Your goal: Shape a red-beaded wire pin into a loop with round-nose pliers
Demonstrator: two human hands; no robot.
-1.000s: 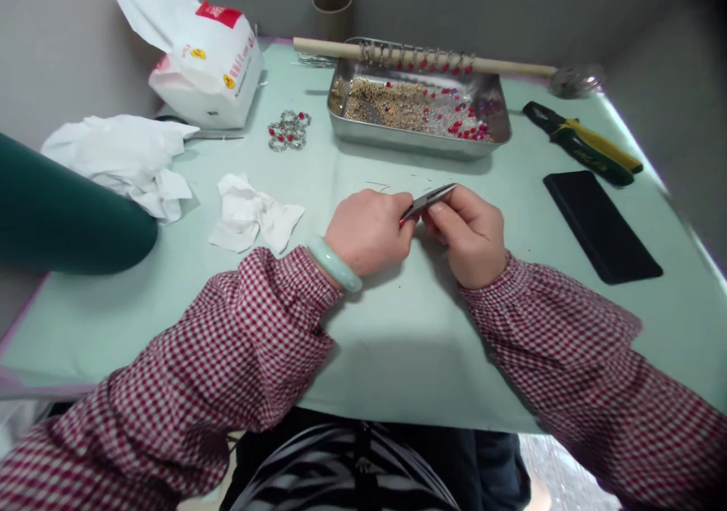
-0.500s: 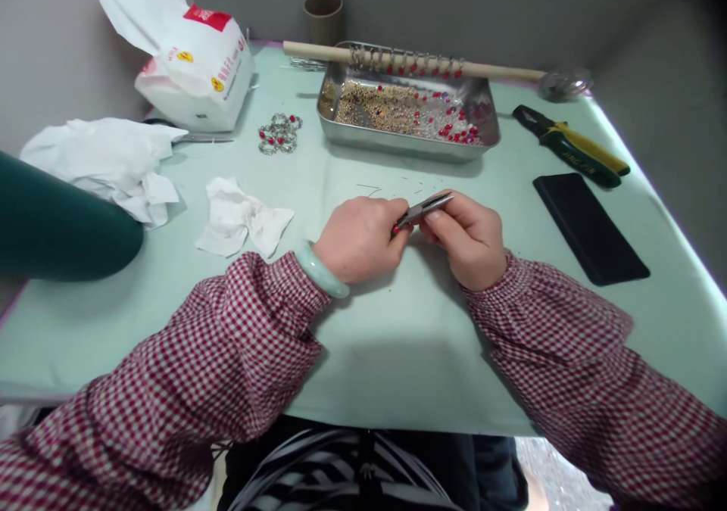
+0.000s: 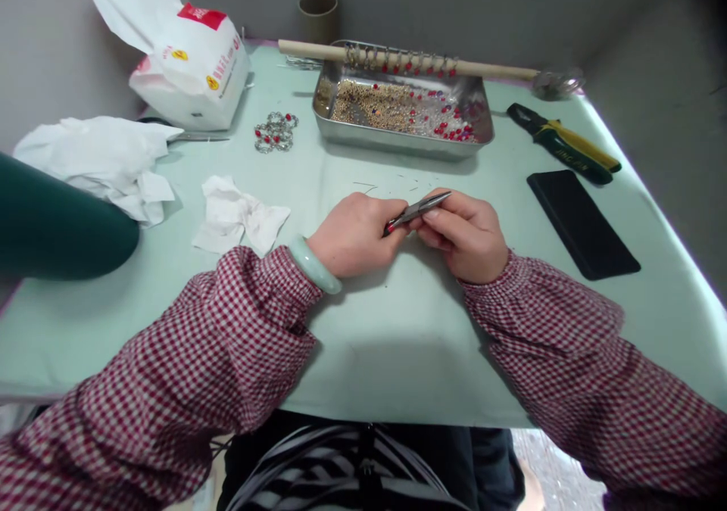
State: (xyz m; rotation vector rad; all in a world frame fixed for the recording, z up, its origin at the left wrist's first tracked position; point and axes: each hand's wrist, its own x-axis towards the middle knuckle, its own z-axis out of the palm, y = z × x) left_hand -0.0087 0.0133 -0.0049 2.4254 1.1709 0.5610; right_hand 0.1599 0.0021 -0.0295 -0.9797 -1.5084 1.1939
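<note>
My left hand point(image 3: 359, 232), wearing a pale green bangle point(image 3: 315, 266), is wrapped round a pair of fine-nosed pliers point(image 3: 421, 207). Their jaws point right and slightly away from me, and the handles are hidden in the palm. A small red spot shows by the pliers' pivot; I cannot tell whether it is a bead. Close to the jaws, my right hand point(image 3: 469, 235) has its thumb and fingers pinched together. Whatever lies in that pinch is too small or hidden to name. Short bits of wire point(image 3: 363, 185) lie on the tabletop beyond the hands.
Behind my hands stands a metal tray point(image 3: 397, 141) of gold, clear and red beads. Across it rests a wooden stick point(image 3: 494, 70) carrying beaded rings. More beaded rings point(image 3: 276, 132) lie left, near tissues point(image 3: 241, 212). Cutting pliers point(image 3: 568, 148) and a black phone-like slab point(image 3: 584, 223) lie right.
The pliers' jaws, parted earlier, now look closed together. My right hand has turned slightly beside them. The whole view has shifted a little.
</note>
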